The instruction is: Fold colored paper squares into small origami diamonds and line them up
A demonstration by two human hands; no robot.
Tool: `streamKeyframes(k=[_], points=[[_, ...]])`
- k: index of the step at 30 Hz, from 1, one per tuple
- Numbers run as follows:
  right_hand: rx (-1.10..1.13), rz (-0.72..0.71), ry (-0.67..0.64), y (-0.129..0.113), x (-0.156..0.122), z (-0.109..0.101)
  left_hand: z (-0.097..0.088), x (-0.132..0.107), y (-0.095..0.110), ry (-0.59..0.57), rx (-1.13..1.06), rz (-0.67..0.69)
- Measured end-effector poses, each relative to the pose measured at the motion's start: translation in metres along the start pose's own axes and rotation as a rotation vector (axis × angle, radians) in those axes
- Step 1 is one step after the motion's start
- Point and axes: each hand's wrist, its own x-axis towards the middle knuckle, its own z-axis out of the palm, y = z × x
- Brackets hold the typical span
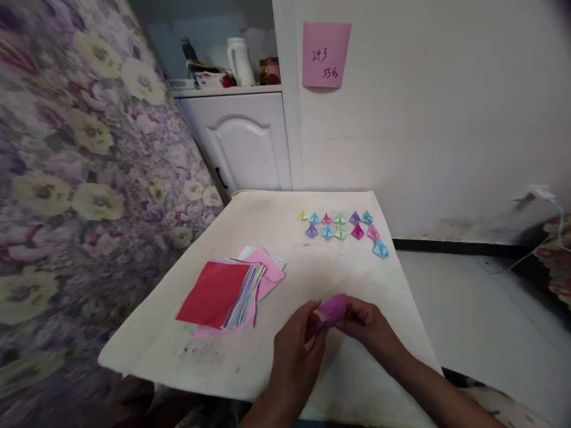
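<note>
Between my two hands, above the near right part of the table, is a folded piece of magenta paper (333, 309). My left hand (298, 342) grips its left side, fingers and thumb closed on it. My right hand (366, 321) pinches the right edge. Part of the paper is hidden behind the fingers. To the left lies a stack of coloured paper sheets (214, 294), a red one on top, with pink sheets under it. Farther back, several small folded paper pieces (341, 232) in blue, green, purple, pink and yellow stand in rows.
The table (267, 223) has a cream cloth and stands against a white wall. A white cabinet (245, 142) is behind it, with a white jug (241, 62) on its shelf. A floral curtain (89, 178) hangs at the left. A pink note (326, 55) is on the wall.
</note>
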Motion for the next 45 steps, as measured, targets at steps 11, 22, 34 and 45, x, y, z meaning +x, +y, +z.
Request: streamKeyframes(k=[11, 22, 34, 45], points=[[-0.190, -0.037, 0.091, -0.016, -0.002, -0.006, 0.006, 0.008, 0.010, -0.029, -0.270, -0.225], [-0.128, -0.005, 0.142, -0.016, 0.000, -0.008, 0.017, 0.009, 0.000, -0.166, -0.751, -0.554], [-0.140, -0.024, 0.109, -0.006, -0.002, -0.009, 0.022, 0.020, -0.001, 0.035, -1.166, -0.618], [-0.195, -0.070, 0.213, -0.001, -0.001, -0.003, 0.028, 0.021, -0.004, 0.093, -1.185, -0.664]])
